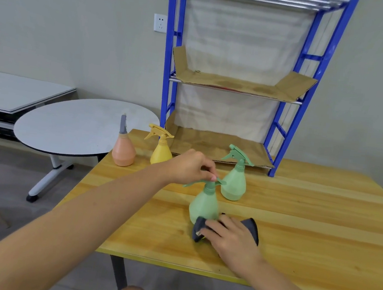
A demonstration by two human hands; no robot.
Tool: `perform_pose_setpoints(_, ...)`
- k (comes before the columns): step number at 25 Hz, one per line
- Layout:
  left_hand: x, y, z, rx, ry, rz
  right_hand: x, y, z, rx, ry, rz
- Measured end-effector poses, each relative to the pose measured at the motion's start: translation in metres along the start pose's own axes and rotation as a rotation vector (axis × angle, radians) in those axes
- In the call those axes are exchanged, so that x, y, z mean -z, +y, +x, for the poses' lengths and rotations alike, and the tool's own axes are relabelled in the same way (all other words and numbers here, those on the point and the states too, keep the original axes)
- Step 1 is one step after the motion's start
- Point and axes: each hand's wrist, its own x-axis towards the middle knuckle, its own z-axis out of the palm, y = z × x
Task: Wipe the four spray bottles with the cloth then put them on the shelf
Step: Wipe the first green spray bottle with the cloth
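So the left hand [191,167] pinches the near green bottle's [204,206] trigger top, w/ the right hand [231,236] gripping the dark cloth [251,227] against its base. Imo rotate the bottle, wipe upward. Other three stand behind it.

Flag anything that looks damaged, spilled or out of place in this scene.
The cardboard liner on the blue shelf carries two dark round stains and its ends curl upward. Nothing is spilled on the wooden table, and all four spray bottles stand upright.
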Motion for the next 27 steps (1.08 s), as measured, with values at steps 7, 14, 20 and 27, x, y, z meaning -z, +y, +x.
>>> perform_pose_setpoints(7,0.003,-0.003,0.000,-0.006,-0.028,0.012,0.008,0.012,0.015,-0.184,0.073,0.107)
perform_pose_setpoints(14,0.006,0.002,0.001,-0.017,-0.069,0.085,0.023,0.036,0.028,-0.537,0.149,0.250)
perform_pose_setpoints(20,0.005,0.002,0.003,-0.008,-0.067,0.079,0.016,0.043,0.011,-0.450,-0.179,0.308)
perform_pose_setpoints(27,0.006,0.003,0.003,-0.004,-0.063,0.078,0.008,0.032,0.015,-0.539,-0.209,0.359)
